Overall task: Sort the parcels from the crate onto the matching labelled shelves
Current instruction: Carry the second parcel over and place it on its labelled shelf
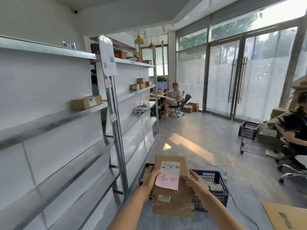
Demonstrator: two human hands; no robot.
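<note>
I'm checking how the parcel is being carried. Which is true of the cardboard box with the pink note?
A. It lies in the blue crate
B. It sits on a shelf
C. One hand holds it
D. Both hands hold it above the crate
D: the left hand and right hand grip the box by its sides, in front of the blue crate.

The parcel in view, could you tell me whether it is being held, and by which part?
Yes: both hands hold the parcel by its sides, left hand and right hand.
</note>
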